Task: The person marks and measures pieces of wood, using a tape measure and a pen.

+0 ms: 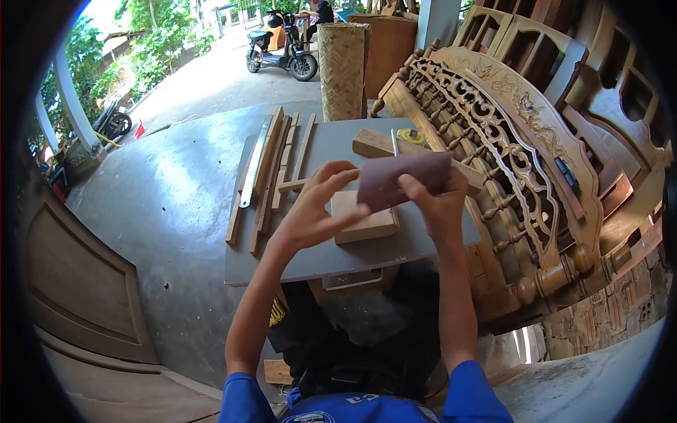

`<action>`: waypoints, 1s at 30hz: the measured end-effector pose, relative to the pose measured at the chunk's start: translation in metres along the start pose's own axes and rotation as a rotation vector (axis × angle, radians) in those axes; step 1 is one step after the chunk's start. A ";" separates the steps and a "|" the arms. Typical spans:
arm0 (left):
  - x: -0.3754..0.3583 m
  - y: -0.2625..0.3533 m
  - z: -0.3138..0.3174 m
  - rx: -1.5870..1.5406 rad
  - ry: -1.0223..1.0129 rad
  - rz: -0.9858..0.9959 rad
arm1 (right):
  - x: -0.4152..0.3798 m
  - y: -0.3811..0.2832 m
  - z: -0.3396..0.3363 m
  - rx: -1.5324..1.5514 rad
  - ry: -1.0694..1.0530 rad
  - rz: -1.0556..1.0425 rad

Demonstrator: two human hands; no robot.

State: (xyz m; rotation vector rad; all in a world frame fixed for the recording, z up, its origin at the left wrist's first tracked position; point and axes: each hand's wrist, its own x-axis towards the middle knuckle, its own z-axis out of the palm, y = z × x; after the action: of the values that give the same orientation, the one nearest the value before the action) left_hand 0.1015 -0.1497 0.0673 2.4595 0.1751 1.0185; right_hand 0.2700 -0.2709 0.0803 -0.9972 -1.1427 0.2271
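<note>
A curved brown-purple sheet of sandpaper (392,182) is held up over the table, with my right hand (441,206) gripping its right end, thumb across its face. My left hand (315,209) is beside the sheet's left edge, fingers and thumb spread apart, the thumb tip close to its lower corner. Below the sheet, a pale wooden block (367,229) lies on the grey tabletop (317,262), partly hidden by the sandpaper and my left hand. Behind the sheet is another wooden block (372,143), near a yellow tape measure (410,136).
Left on the table lie a handsaw (255,162) and several wooden strips (271,190). Carved wooden panels (493,134) lean close on the right. A woven roll (343,70) stands behind the table. Farther back are a scooter (282,53) and a person (322,13).
</note>
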 end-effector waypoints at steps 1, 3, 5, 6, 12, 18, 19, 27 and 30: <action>-0.007 0.000 0.000 0.086 -0.170 -0.151 | 0.001 -0.003 -0.006 -0.114 -0.002 -0.021; -0.030 -0.017 0.018 0.132 -0.201 -0.203 | 0.001 -0.008 -0.014 -0.343 -0.007 -0.060; -0.043 -0.012 0.025 0.174 -0.208 -0.304 | -0.007 -0.005 -0.017 -0.739 -0.343 -0.144; -0.045 -0.001 0.023 0.182 -0.159 -0.358 | -0.012 -0.001 -0.018 -0.937 -0.509 -0.178; -0.062 0.013 0.024 0.142 -0.064 -0.568 | -0.022 -0.001 0.004 -0.773 -0.728 0.279; -0.024 0.000 0.009 -0.422 0.241 -0.272 | -0.023 0.028 0.029 -0.165 -0.659 0.340; -0.019 -0.003 0.008 -0.371 0.156 -0.304 | -0.024 0.036 0.034 0.041 -0.594 0.495; 0.003 -0.028 0.054 -0.392 0.516 -0.332 | -0.010 0.051 0.070 0.753 -0.136 0.618; -0.004 -0.040 0.059 -0.630 0.552 -0.260 | -0.015 0.023 0.082 0.492 -0.133 0.280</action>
State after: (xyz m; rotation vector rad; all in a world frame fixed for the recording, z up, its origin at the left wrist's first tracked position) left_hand 0.1424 -0.1373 0.0093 1.5194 0.2881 1.3581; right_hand 0.2020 -0.2230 0.0580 -0.7036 -0.9947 0.7708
